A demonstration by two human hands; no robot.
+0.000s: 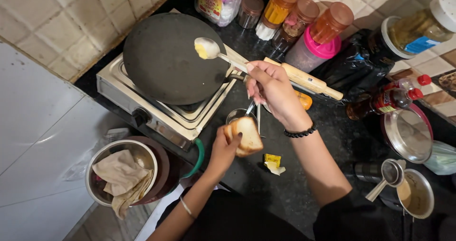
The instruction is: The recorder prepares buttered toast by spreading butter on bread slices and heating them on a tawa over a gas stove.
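Yellow butter lump on spoon (207, 48) was held by right hand (271, 90), fingers closed, over dark pan (166, 60), upper centre — best kept level. Bread slices (244, 135) were gripped by left hand (223, 150), lower centre.

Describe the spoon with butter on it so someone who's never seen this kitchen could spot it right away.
Find the round black pan on the steel stove at the tiled wall. The spoon hangs over the pan's right edge, held by the right hand. It alone carries a pale yellow lump in its bowl.

Matt black griddle (166, 60), glossy metal spoon (209, 49)
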